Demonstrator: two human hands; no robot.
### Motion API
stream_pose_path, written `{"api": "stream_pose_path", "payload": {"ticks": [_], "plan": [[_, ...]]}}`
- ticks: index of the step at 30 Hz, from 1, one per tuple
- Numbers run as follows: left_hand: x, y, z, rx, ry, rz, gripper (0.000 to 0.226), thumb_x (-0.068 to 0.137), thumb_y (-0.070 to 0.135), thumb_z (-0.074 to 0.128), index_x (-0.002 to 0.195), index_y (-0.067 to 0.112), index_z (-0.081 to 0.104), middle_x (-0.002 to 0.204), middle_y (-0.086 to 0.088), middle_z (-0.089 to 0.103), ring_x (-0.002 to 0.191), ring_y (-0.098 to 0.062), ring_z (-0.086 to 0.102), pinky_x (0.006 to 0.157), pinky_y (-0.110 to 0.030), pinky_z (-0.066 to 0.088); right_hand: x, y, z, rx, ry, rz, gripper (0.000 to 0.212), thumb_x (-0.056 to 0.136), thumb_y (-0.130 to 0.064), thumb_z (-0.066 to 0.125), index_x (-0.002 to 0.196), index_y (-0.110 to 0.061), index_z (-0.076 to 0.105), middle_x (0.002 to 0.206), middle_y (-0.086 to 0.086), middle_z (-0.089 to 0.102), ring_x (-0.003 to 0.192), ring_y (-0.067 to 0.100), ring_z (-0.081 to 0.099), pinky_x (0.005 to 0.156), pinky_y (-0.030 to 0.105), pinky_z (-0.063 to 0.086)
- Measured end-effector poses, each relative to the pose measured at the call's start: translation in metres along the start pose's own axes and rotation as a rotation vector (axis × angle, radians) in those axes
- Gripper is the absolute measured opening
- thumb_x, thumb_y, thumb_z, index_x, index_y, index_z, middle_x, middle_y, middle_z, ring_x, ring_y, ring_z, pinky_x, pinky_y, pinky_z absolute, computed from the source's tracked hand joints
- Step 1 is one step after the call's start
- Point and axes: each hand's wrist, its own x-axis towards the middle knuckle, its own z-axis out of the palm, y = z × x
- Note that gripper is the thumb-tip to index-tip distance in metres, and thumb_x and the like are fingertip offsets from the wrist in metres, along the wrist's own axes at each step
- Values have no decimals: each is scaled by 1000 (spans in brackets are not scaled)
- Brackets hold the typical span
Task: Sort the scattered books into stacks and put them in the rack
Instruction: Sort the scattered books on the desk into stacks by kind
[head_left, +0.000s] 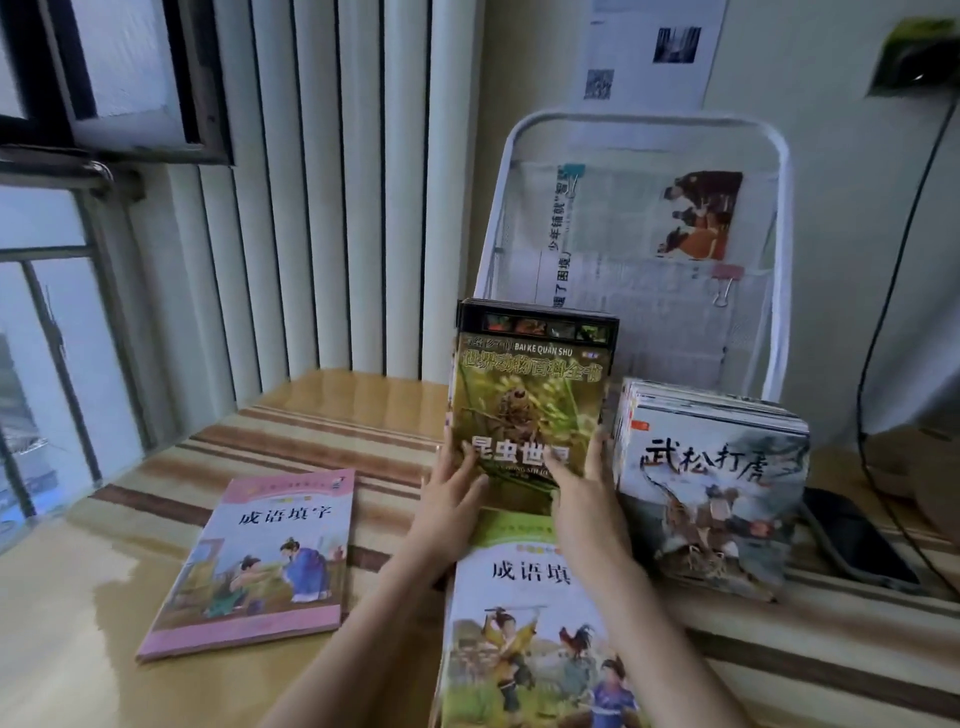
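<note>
Fingers of the left hand (453, 486) and the right hand (582, 483) are seen laid fairly straight and slightly spread on the lower cover of the insect book (527, 410), the right thumb hooked at its right edge. Whether the book is clasped from behind cannot be told.

The insect book tops a stack at the middle of the table (332, 410), its far end just in front of the white mesh rack (774, 171) standing against the wall. Just beside it on the right a second stack (711, 493) is piled, thin volumes whose edges are seen fanned out. Near the viewer, under the forearms, a green book (524, 623) lies flat; to the left, well apart, a pink book (260, 561) lies alone.

The books are judged to be thin glossy paperbacks: light singly, somewhat bendable, and slippery against each other, so a stack is best clamped from both long sides with support beneath. The second stack looks liable to slide apart if tilted.

Open room is offered on the left, where only the pink book lies. On the right, a dark phone (857, 540) and a hanging cable (883, 291) crowd the space by the second stack. The rack's pocket already holds newspaper (644, 218), clipped with binder clips.
</note>
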Motion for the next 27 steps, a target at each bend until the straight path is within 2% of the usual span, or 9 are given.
{"api": "stream_pose_path", "payload": {"ticks": [5, 9, 12, 15, 17, 19, 21, 24, 27], "plan": [[8, -8, -8, 391, -83, 88, 82, 88, 65, 14, 151, 12, 15, 158, -6, -16, 146, -23, -12, 119, -46, 7, 5, -3, 0, -98, -7, -35, 66, 94, 4, 39, 148, -28, 22, 152, 1, -28, 145, 23, -12, 105, 36, 40], [3, -3, -19, 438, -86, 102, 54, 102, 38, 28, 151, 17, 19, 158, -1, -12, 147, -23, -11, 119, -45, 6, 2, -5, -8, -100, 12, -79, 64, 93, 6, 40, 148, -23, 28, 158, 3, -11, 146, 19, -10, 105, 37, 42], [-15, -9, -53, 439, 103, 96, 48, 101, 36, 34, 145, 17, 37, 159, 1, 10, 148, -20, 2, 119, -42, 9, -3, -15, -16, -145, 44, -188, 57, 93, 6, 37, 144, -18, 36, 159, 5, 6, 147, 18, -1, 107, 36, 38], [-36, -38, -107, 547, 335, -124, 47, 98, 34, 42, 138, 10, 45, 152, -12, 31, 143, -30, 20, 117, -45, 18, -13, -46, -18, -125, 31, -307, 45, 95, -1, 35, 136, -13, 48, 149, 9, 37, 143, 22, 22, 114, 34, 25], [-54, -58, -136, 630, 308, -448, 58, 93, 38, 45, 139, 6, 36, 146, -24, 31, 138, -39, 22, 113, -48, 21, -27, -80, -20, -26, -161, -301, 36, 97, -12, 38, 130, -16, 53, 121, 9, 60, 119, 27, 51, 87, 35, 45], [-70, -70, -152, 622, 217, -624, 67, 89, 47, 47, 136, 2, 35, 141, -30, 34, 134, -41, 27, 111, -47, 24, -38, -115, -9, 52, -468, -266, 40, 98, -28, 42, 136, -17, 44, 108, 6, 63, 94, 25, 59, 67, 30, 42], [-79, -74, -160, 512, 223, -550, 60, 85, 44, 56, 123, 0, 43, 126, -26, 51, 121, -38, 44, 101, -42, 37, -49, -142, 15, 68, -672, -272, 53, 95, -41, 47, 140, -14, 37, 131, 11, 54, 110, 30, 55, 81, 33, 43], [-86, -69, -176, 68, 320, -467, 47, 75, 22, 72, 109, 3, 47, 101, -15, 57, 90, -29, 56, 78, -35, 45, -66, -162, 35, 257, -643, -166, 63, 89, -47, 54, 138, -13, 36, 133, 12, 50, 118, 31, 50, 87, 32, 41], [-93, -70, -193, -314, 445, -498, 58, 77, 9, 76, 126, 0, 46, 120, -16, 58, 108, -30, 57, 91, -37, 45, -68, -166, 34, 577, -550, 36, 60, 85, -42, 63, 133, -16, 39, 132, 6, 50, 114, 22, 52, 85, 26, 40]]}}
